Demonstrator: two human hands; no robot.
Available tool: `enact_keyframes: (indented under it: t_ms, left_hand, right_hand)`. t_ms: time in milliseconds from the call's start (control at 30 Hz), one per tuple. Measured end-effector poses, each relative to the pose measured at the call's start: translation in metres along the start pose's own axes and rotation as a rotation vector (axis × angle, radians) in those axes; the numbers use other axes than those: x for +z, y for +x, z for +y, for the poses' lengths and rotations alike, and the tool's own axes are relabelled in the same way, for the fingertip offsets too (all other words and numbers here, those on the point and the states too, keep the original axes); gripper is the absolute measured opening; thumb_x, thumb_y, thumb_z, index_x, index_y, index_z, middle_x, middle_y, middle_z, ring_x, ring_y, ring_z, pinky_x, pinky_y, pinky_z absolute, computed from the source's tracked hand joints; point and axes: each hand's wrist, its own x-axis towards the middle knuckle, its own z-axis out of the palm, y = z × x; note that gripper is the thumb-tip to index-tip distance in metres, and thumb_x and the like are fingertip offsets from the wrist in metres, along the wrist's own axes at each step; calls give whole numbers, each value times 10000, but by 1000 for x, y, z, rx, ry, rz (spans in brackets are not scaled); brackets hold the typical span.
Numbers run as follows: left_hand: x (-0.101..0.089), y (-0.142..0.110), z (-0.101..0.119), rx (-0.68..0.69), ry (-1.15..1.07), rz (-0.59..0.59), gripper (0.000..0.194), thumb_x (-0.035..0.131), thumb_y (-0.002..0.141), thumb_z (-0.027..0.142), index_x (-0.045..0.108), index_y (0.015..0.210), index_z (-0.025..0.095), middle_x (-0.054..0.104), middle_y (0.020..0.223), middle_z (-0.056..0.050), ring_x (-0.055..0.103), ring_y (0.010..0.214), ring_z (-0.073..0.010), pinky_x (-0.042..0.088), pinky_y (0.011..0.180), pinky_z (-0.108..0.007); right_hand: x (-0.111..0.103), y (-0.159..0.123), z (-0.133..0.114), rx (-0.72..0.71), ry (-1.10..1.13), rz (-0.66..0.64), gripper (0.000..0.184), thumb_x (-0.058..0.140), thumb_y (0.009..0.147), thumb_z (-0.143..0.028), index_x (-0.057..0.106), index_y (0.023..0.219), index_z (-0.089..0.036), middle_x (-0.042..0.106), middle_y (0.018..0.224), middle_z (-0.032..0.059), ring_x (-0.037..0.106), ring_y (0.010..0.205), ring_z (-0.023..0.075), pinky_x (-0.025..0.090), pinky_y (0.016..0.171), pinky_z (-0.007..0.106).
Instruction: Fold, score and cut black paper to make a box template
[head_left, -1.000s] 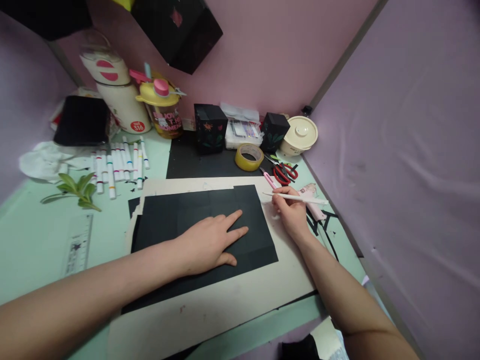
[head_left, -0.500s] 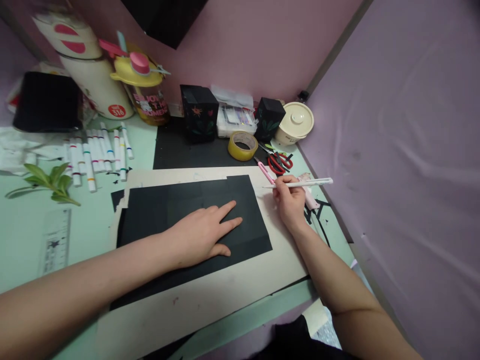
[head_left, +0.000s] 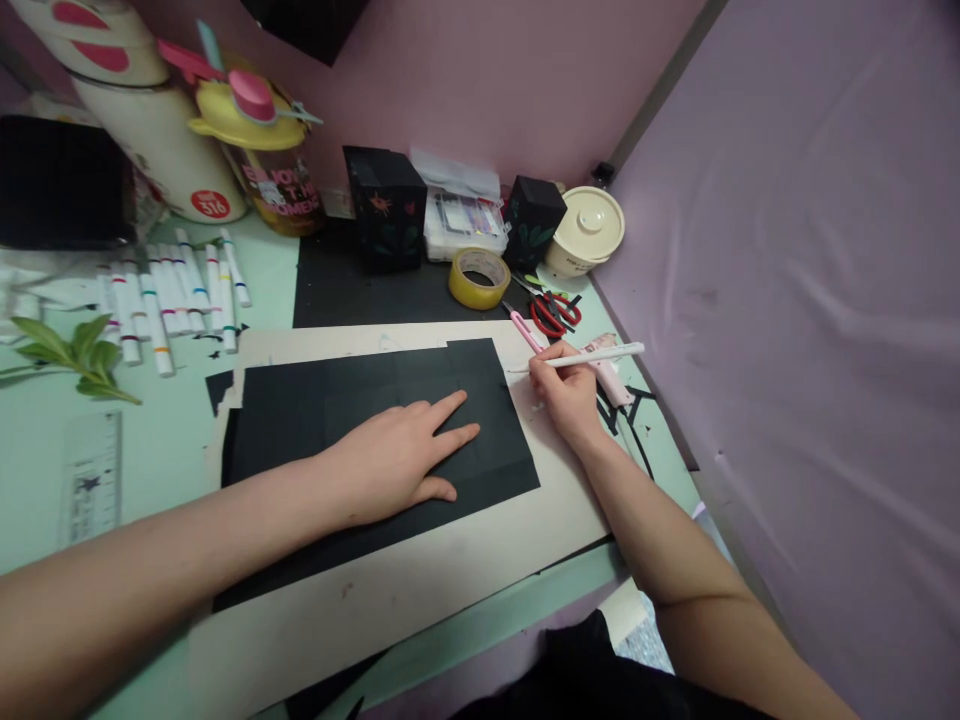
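Observation:
My left hand [head_left: 405, 452] lies flat on a sheet of black paper [head_left: 300, 400], its fingers spread. The paper rests on a larger pale board [head_left: 390, 590]. Just past the paper's right edge, my right hand [head_left: 566, 393] is closed around a slim white pen [head_left: 600, 356]. The pen is held nearly level, its tip pointing left toward the paper's upper right edge. Close to that hand lie a pink craft knife [head_left: 526, 332], red-handled scissors [head_left: 555, 314] and a pink glue gun [head_left: 611, 380].
A roll of yellow tape [head_left: 480, 280], two black boxes [head_left: 386, 210] [head_left: 534, 222] and a lidded cream bowl [head_left: 586, 232] stand behind the board. At left are several white markers [head_left: 154, 310], a leafy sprig [head_left: 71, 355], a clear ruler [head_left: 91, 475], a tall bottle [head_left: 157, 140] and a yellow-lidded cup [head_left: 274, 170].
The whole view has shifted slightly, so things sit a little further left and higher. My right hand has moved the pen tip slightly nearer the paper's edge; my left hand stays on the paper.

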Motion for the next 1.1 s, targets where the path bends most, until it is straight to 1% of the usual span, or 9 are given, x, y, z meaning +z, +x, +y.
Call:
enact_keyframes:
  t_ms: [100,233,400,567,633,700,800,933,1100]
  left_hand:
    - [0,0,0,0,-8,2,696,629,860,560,422,1473,304,241,1607,-133,562,1173,-335,461,911,-408]
    - [-1,1,1,8,11,-17,702,604,876,563,397,1489,292,223,1610,-147,555,1184,-344,464,916,-422]
    - [-2,2,1,12,14,-24,700,596,881,563,395,1491,283,221,1610,-152,545,1203,-349,467,926,-427]
    - [-2,1,1,9,14,-16,701,606,874,565,408,1484,282,224,1608,-155,553,1190,-345,469,921,-422]
    - [-2,1,1,11,20,-16,701,605,874,567,407,1484,284,227,1607,-155,556,1182,-341,469,917,-421]
    - [-2,1,1,11,24,-13,698,605,873,568,408,1483,290,236,1605,-152,560,1173,-336,469,912,-417]
    - [-2,1,1,5,23,-13,693,608,872,566,412,1480,298,243,1604,-145,564,1167,-331,467,908,-409]
    - [-2,1,2,-1,11,-19,694,616,870,557,413,1480,297,239,1605,-145,563,1171,-338,467,904,-417]
    - [-1,1,2,-1,8,-20,699,631,863,550,420,1478,292,239,1605,-146,560,1177,-342,463,907,-417]
  right_hand:
    - [-2,1,1,-41,-23,6,109,606,810,-218,558,713,-225,511,608,-46,439,525,106,355,516,254]
    - [-1,2,2,-44,-27,9,29,602,824,-239,589,800,-231,517,630,-42,441,526,111,350,508,258]
    - [0,3,1,-15,-25,7,101,617,838,-316,593,807,-223,530,637,-30,458,540,114,361,513,259]
    - [1,2,-1,1,-23,39,89,630,776,-251,594,854,-228,548,662,-39,455,536,106,368,523,255]
    - [1,1,-1,6,-39,38,75,619,781,-251,582,843,-232,552,657,-42,465,539,112,377,527,257]
    - [0,0,-2,-6,-76,32,48,609,797,-260,569,792,-233,556,652,-41,480,553,118,389,541,261]
    - [0,-2,-3,-22,-157,0,100,597,804,-250,553,716,-232,554,644,-39,492,576,126,398,560,266]
    - [2,-4,-3,13,-204,-73,72,581,790,-213,545,733,-239,548,647,-38,508,602,143,398,561,274]
    - [4,-4,-5,18,-232,-77,110,583,778,-188,510,712,-236,519,646,-47,491,606,139,385,582,278]
